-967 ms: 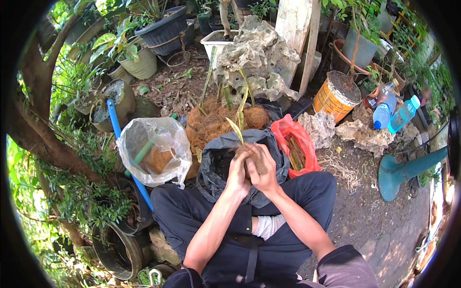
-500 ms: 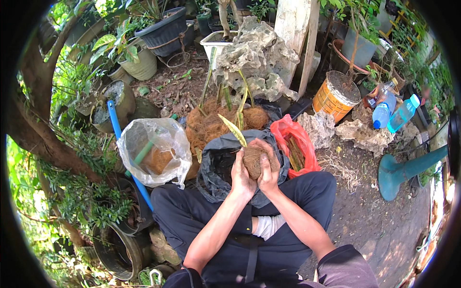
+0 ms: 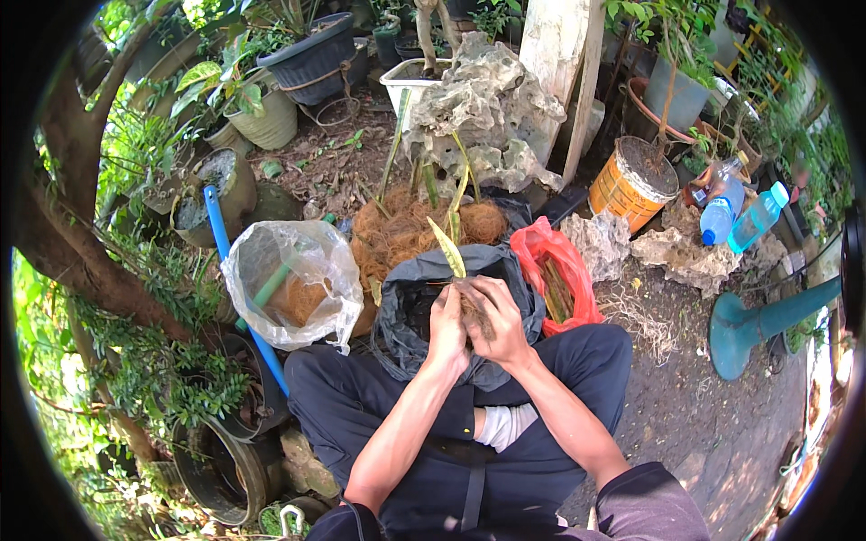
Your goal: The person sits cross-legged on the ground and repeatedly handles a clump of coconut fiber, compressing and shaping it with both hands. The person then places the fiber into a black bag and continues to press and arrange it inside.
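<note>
Between my two hands, over a black plastic bag [image 3: 394,316], is a brown coconut-fibre ball [image 3: 474,312] with a yellow-edged snake plant leaf [image 3: 447,250] standing up from it. My left hand [image 3: 447,326] is closed against the ball's left side. Fingers of my right hand [image 3: 502,323] wrap over its top and right side, hiding much of it. Behind the bag lies a heap of loose coconut fibre [image 3: 388,236] with more snake plant leaves upright in it. A clear plastic bag [image 3: 316,261] with fibre inside sits to the left; a red plastic bag [image 3: 580,287] holding stalks sits to the right.
A blue pole [image 3: 219,230] slants along the left beside a tree trunk [image 3: 99,270]. Pitted rocks [image 3: 492,108] stand ahead. To the right are an orange bucket [image 3: 624,187], two plastic bottles [image 3: 758,219] and a green round-based stand [image 3: 732,334]. Potted plants line the back.
My right hand has turned over the fibre ball, its fingers now covering the top. More of the ball is hidden, and the leaf stands a little more upright.
</note>
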Motion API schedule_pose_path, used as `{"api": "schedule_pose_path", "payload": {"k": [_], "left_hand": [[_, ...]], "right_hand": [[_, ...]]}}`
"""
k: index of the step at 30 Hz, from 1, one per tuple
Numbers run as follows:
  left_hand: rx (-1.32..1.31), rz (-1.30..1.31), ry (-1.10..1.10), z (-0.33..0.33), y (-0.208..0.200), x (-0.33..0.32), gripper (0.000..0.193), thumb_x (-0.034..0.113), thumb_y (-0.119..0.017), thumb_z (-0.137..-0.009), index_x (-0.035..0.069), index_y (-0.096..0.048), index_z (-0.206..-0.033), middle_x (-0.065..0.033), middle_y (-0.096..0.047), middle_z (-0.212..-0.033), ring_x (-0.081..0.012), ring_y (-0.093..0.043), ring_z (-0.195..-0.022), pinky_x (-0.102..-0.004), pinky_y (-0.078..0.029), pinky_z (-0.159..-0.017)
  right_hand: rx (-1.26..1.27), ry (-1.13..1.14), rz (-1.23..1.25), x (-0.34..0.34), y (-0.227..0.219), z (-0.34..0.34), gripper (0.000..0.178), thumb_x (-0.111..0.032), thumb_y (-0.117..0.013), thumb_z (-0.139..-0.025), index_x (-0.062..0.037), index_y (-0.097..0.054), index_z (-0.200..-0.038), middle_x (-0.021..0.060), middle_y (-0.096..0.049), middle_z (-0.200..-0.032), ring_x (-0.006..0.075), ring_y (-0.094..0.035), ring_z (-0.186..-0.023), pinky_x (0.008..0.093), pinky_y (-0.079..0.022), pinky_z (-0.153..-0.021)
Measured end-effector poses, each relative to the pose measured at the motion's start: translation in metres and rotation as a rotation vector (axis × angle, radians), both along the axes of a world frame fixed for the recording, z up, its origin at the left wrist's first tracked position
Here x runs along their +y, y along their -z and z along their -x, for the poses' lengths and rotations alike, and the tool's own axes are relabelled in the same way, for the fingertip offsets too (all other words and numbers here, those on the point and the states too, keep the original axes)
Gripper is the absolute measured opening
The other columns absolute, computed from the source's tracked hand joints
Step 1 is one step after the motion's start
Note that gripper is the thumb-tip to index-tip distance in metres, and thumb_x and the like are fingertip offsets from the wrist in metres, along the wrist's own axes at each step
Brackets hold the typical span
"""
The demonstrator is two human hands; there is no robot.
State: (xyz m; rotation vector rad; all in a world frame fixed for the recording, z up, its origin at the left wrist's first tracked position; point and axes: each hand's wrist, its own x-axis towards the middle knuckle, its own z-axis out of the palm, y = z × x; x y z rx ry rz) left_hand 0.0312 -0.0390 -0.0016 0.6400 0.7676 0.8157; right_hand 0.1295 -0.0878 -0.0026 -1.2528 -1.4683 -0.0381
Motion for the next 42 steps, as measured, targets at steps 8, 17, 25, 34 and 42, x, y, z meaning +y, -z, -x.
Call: {"api": "schedule_pose_path", "payload": {"k": [8,17,25,34,42], "left_hand": [[-0.315,0.061,0.101,0.002,-0.013,-0.001,0.044,0.039,-0.051,-0.103,0.007,-0.053,-0.133,-0.006,-0.057,-0.134,-0.0186,-0.053,-0.127,-0.0363,-0.041,-0.109],[-0.33,0.226,-0.039,-0.012,0.003,0.001,0.037,0.042,-0.054,-0.102,0.01,-0.059,-0.121,-0.0056,-0.066,-0.118,-0.0196,-0.065,-0.108,-0.0377,-0.053,-0.097],[-0.131,-0.017,-0.121,-0.006,0.011,0.002,0.031,0.032,-0.057,-0.103,0.006,-0.06,-0.117,-0.0027,-0.066,-0.105,-0.0135,-0.066,-0.093,-0.0319,-0.056,-0.081],[-0.075,0.038,-0.044,-0.004,0.005,0.0,0.027,0.031,-0.054,-0.103,0.007,-0.061,-0.115,-0.0008,-0.066,-0.1,-0.0122,-0.066,-0.09,-0.0311,-0.055,-0.079],[-0.108,-0.025,-0.093,-0.023,-0.004,-0.011,0.046,0.046,-0.059,-0.1,0.007,-0.06,-0.123,-0.0059,-0.066,-0.115,-0.0183,-0.063,-0.11,-0.0363,-0.05,-0.099]], "right_hand": [[0.712,-0.005,-0.018,0.006,-0.004,0.005,0.052,-0.041,-0.043,-0.106,0.0047,-0.064,-0.118,0.0155,-0.068,-0.111,0.024,-0.063,-0.106,0.0374,-0.047,-0.096],[0.668,-0.045,0.093,0.006,0.014,0.013,0.041,-0.028,-0.041,-0.108,0.003,-0.058,-0.127,0.0155,-0.068,-0.12,0.0249,-0.063,-0.115,0.0373,-0.044,-0.105],[0.137,-0.108,0.115,0.002,-0.002,0.004,0.067,-0.052,-0.047,-0.1,0.0059,-0.056,-0.133,0.024,-0.058,-0.136,0.0415,-0.053,-0.129,0.0493,-0.038,-0.112],[0.416,0.01,0.098,0.0,-0.001,0.015,0.052,-0.038,-0.048,-0.1,0.0086,-0.064,-0.116,0.0222,-0.065,-0.119,0.035,-0.063,-0.113,0.0418,-0.045,-0.102],[1.188,-0.17,0.06,0.006,0.017,0.009,0.045,-0.032,-0.039,-0.106,0.0045,-0.062,-0.118,0.0162,-0.068,-0.118,0.023,-0.065,-0.108,0.0345,-0.049,-0.099]]}}
